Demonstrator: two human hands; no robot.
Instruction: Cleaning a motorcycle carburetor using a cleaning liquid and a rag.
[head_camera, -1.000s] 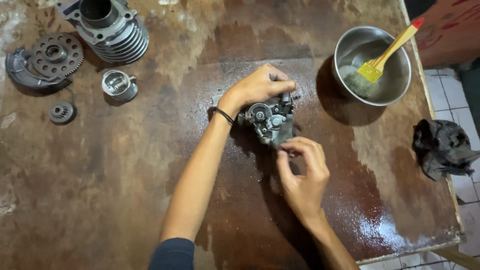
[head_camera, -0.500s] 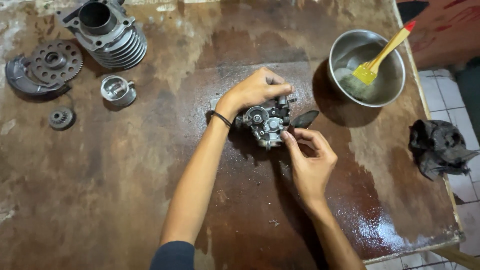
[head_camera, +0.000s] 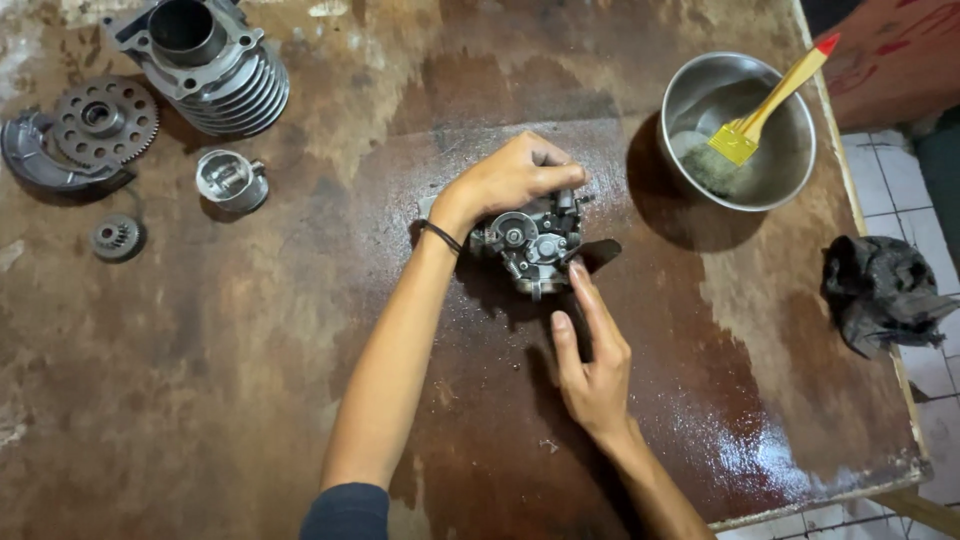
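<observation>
While the left hand (head_camera: 515, 178) stays clamped in a grip over the carburetor (head_camera: 530, 240) at mid-bench (head_camera: 250, 400), the right hand (head_camera: 592, 365) has let go, fingers spread, one fingertip touching its lower edge.

Carburettor (head_camera: 535, 245): small grey cast-metal body, grimy, with a round cap on its near-left face and small fittings and screws projecting at top and right. Rests near the middle of the wet, dark brown tabletop (head_camera: 250, 400), lying partly in shadow. Its upper side is covered by the left hand (head_camera: 515, 175); the right hand (head_camera: 590, 350) touches its lower right edge with a fingertip.
</observation>
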